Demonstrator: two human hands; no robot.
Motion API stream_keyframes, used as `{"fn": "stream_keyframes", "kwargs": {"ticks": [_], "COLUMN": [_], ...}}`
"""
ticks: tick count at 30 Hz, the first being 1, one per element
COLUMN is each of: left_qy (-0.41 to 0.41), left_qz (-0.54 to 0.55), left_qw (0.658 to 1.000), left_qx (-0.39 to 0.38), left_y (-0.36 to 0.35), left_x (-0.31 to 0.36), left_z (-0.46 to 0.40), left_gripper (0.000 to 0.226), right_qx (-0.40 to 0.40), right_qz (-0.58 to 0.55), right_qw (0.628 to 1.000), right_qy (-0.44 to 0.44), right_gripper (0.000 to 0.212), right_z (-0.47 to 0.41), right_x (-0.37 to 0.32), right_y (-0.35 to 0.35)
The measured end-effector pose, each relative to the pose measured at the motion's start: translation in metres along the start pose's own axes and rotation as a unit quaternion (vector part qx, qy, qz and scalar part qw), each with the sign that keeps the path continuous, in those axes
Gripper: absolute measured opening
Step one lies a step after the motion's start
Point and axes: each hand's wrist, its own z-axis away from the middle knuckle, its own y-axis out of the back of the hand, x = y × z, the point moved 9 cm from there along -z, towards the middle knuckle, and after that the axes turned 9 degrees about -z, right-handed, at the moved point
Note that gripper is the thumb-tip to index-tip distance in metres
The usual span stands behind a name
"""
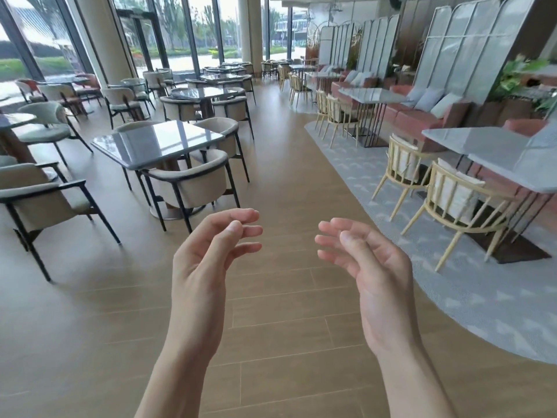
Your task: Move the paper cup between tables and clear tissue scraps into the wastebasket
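Nearest, the left hand [208,260] and the right hand [367,267] are raised side by side over the wood-plank floor [286,327], apart from each other, palms turned inward, fingers loosely curled and released, grasping nothing; no paper cup or tissue scrap can be made out; farther left stands a glossy grey worktop [156,143] ringed by beige armchairs [193,182]; to the right, pale worktops [494,152] with yellow chairs [458,200] stand on a grey carpet [482,297]; far off, tall windows [180,25]
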Motion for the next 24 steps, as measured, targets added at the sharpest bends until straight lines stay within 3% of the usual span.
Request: {"fn": "stream_keyframes", "kwargs": {"ticks": [13,24], "left_qy": [0.017,-0.009], "left_qz": [0.012,-0.009], "left_qw": [1.000,1.000], "left_qx": [0.017,0.005], "left_y": [-0.034,-0.027], "left_x": [-0.125,-0.224], "left_z": [-0.237,-0.550], "left_gripper": [0.023,0.023], "right_qx": [-0.005,-0.032], "right_qz": [0.040,0.083], "right_qw": [0.999,0.996], "right_qy": [-0.007,0.020], "right_gripper": [0.017,0.020], "right_z": [-0.264,-0.540], "right_x": [0.094,0.185], "right_y": [-0.026,-0.120]}}
